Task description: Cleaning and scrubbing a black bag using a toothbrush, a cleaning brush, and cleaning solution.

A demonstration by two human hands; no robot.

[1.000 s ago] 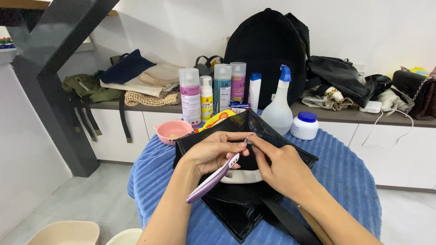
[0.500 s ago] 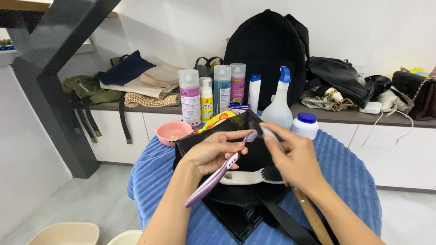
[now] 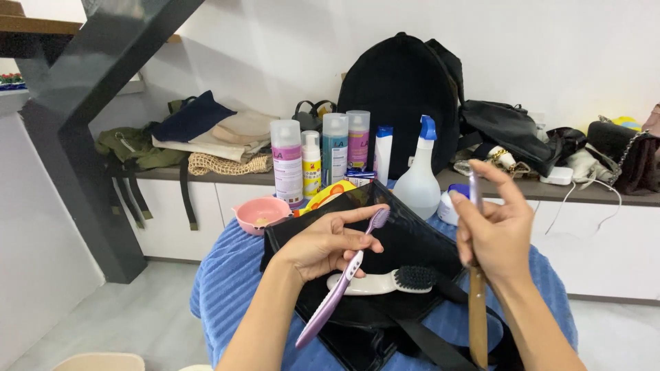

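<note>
My left hand [image 3: 328, 244] grips a lilac toothbrush [image 3: 337, 292] near its head, bristles pointing up and the handle slanting down to the left. My right hand [image 3: 493, 237] is raised to the right of it and holds a long slim tool with a wooden handle [image 3: 477, 323] upright, its pale tip showing above my fingers. Both hands hover over a flat black bag [image 3: 405, 237] lying on a round table covered with a blue ribbed cloth [image 3: 227, 292]. A white brush with black bristles [image 3: 385, 280] rests on the bag between my hands.
Behind the bag stand a pink bowl [image 3: 261, 213], several bottles [image 3: 287, 161], a spray bottle [image 3: 418, 182] and a white jar with a blue lid [image 3: 450, 206]. A black backpack [image 3: 399, 89], handbags and folded clothes fill the counter. A dark slanted beam [image 3: 75, 137] is on the left.
My right hand left the toothbrush head and moved right and up, carrying the wooden-handled tool upright. My left hand kept the toothbrush and tilted it slightly.
</note>
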